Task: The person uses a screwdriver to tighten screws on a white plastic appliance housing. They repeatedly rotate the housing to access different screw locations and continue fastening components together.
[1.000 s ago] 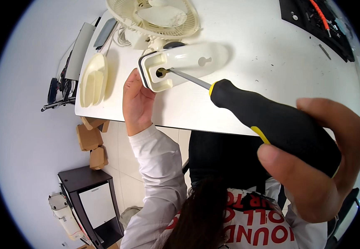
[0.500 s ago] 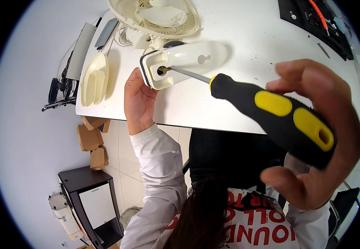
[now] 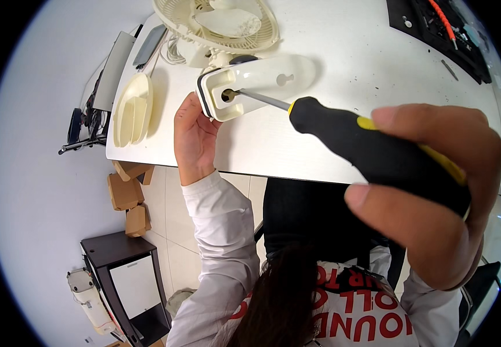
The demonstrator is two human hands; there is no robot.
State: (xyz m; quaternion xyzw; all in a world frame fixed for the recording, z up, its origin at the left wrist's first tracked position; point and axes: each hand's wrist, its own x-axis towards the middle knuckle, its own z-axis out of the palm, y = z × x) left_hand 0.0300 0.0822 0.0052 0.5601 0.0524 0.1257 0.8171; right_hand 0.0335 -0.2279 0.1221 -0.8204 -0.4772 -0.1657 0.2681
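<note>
Right hand (image 3: 455, 240): fingers grip black-and-yellow-handled metal screwdriver (image 3: 343, 136) | tip at elongated cream plastic housing (image 3: 265, 76) | left hand (image 3: 195, 140): fingers clasp housing end

Glossy plastic housing (image 3: 266, 79), bare metal screwdriver shaft (image 3: 266, 99), seemingly matt rubbery handle (image 3: 360, 144).
</note>
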